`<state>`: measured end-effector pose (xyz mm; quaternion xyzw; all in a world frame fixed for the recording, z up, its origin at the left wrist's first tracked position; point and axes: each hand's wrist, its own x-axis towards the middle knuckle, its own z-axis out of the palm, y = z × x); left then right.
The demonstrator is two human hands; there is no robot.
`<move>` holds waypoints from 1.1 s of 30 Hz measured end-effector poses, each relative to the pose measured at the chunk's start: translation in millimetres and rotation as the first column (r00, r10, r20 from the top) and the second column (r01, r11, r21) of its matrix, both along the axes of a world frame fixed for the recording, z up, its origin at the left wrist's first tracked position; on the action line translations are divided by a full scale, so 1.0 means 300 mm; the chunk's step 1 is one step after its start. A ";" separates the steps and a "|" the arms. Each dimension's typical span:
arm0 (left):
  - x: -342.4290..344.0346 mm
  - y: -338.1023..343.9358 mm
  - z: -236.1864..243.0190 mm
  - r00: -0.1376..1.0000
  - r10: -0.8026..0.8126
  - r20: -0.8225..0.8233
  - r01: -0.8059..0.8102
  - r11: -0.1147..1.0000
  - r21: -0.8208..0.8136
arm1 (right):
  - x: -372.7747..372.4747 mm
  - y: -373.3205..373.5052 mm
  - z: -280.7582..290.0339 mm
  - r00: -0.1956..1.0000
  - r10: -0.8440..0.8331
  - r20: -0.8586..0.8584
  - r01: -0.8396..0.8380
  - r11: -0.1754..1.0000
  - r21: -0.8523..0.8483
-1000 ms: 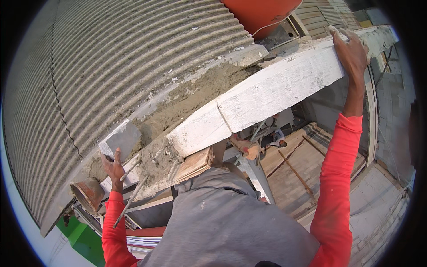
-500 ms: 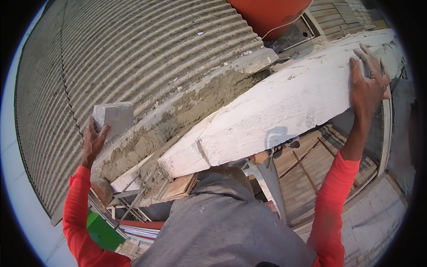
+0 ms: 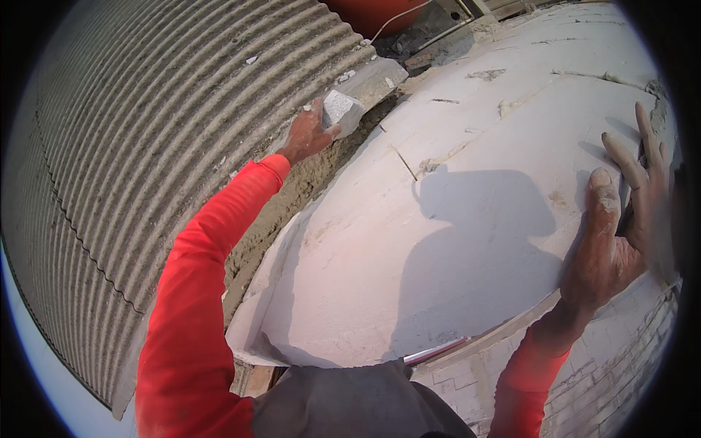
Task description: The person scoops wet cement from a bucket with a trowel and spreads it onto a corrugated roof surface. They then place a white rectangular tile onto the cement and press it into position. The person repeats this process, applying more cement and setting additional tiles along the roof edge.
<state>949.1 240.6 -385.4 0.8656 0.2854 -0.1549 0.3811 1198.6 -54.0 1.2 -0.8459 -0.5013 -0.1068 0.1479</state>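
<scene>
My left hand (image 3: 310, 135) reaches forward and grips a small white block piece (image 3: 342, 109) at the roof's edge. Just below the piece runs a gap with grey-brown mortar (image 3: 321, 171), between the corrugated roof (image 3: 190, 109) and a pale block wall (image 3: 475, 124). On the right, my right hand (image 3: 617, 233) is open, fingers spread, close against the wall's whitish face; whether the whole palm touches cannot be made out. My shadow falls across that face.
An orange rounded tank (image 3: 372, 14) stands at the far top, with a thin pale cable beside it. Loose white crumbs lie on the roof. Below right is a surface of brickwork (image 3: 606, 365). Cracks and joints cross the pale wall.
My left hand has carried the block piece rightward and farther along the roof edge. The view has closed in on the pale wall, and my right hand appears lower in it.
</scene>
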 end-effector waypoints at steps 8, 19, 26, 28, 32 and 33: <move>0.341 -0.267 -0.277 0.997 -0.074 -0.012 0.074 0.997 0.010 | -0.033 0.016 -0.007 0.978 -0.174 -0.116 0.163 0.981 -0.105; 0.529 -0.380 -0.625 0.999 -0.039 -0.013 0.039 0.999 0.017 | -0.061 0.003 0.077 0.955 -0.294 -0.031 0.264 0.896 -0.356; 0.495 -0.408 -0.770 0.999 0.006 -0.038 -0.010 0.992 -0.124 | -0.045 -0.041 0.101 0.964 -0.264 0.039 0.249 0.838 -0.485; 0.472 -0.380 -0.814 1.000 -0.016 -0.023 0.013 0.993 -0.114 | -0.054 -0.038 0.114 0.966 -0.255 0.050 0.246 0.837 -0.488; 0.416 -0.391 -0.788 0.995 0.103 0.013 -0.101 0.989 -0.110 | -0.016 -0.056 0.099 0.972 -0.234 0.023 0.216 0.844 -0.490; 0.470 -0.417 -0.743 0.996 0.085 0.017 -0.081 0.981 -0.177 | -0.062 -0.044 0.131 0.962 -0.267 0.060 0.259 0.819 -0.512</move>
